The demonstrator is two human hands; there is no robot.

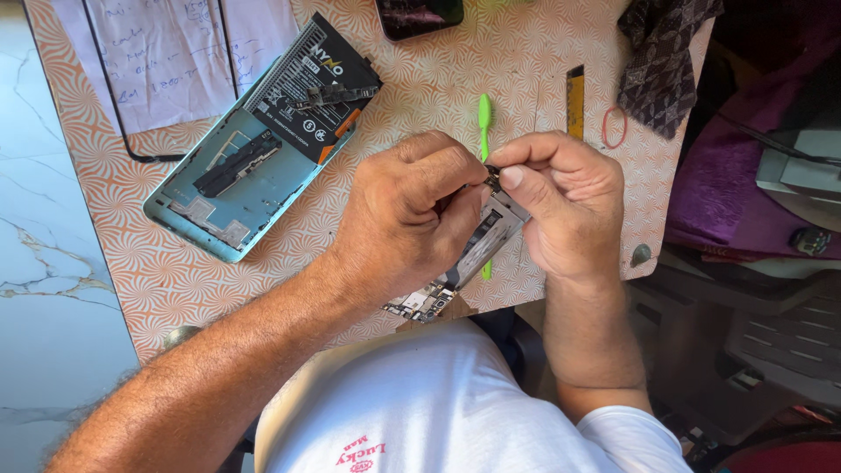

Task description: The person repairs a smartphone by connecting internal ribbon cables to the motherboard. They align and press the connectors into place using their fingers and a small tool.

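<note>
— What do I have closest to the lens?

— My white cotton shirt (438, 412) at the bottom edge, then both hands mid-frame. My left hand (407, 219) is wrapped around the long silver-and-green phone circuit board (477, 250), held above the orange swirl-patterned counter (420, 79). My right hand (561, 206) pinches narrowly at the board's top end; what sits between those fingertips is too small to tell.

— How far along?

— I'd judge midway. The pale blue opened phone shell (250, 166) lies upper left, board already out, black battery (311, 74) still in it. The green plastic pry tool (484, 118) rests behind my hands. Nothing reassembled.
</note>
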